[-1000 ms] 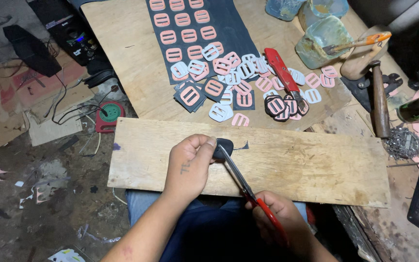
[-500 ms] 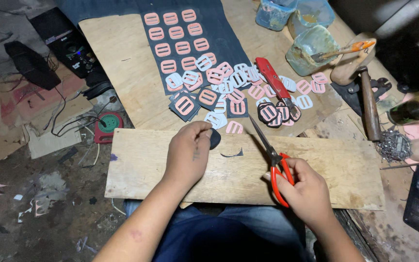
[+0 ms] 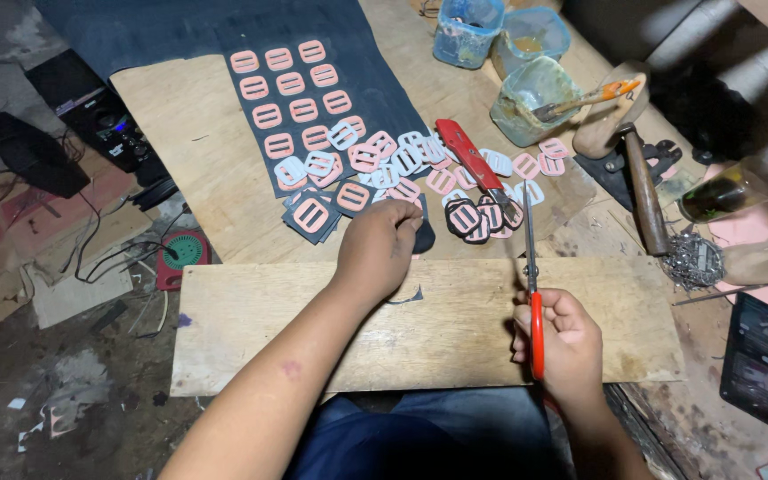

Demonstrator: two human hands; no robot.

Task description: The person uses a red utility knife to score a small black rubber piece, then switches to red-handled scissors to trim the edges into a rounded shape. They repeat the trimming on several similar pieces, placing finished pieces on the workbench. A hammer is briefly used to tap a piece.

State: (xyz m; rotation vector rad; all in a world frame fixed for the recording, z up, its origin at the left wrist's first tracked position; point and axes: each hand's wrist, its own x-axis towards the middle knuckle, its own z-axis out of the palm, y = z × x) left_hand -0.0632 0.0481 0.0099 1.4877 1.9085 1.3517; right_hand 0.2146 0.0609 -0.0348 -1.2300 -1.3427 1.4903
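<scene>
My left hand (image 3: 380, 244) has moved off the wooden board (image 3: 437, 324) to the heap of pink buckle pieces (image 3: 375, 169), fingers curled on a dark cut piece (image 3: 423, 236). My right hand (image 3: 555, 342) grips the red-handled scissors (image 3: 532, 293), now lifted, blades closed. A red utility knife (image 3: 473, 164) and hammer (image 3: 642, 182) crowd the heap.

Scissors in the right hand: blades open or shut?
Shut, as far as shows. The scissors show one thin line of blade pointing away over the board, with no gap visible; the right hand grips the red handles.
</scene>
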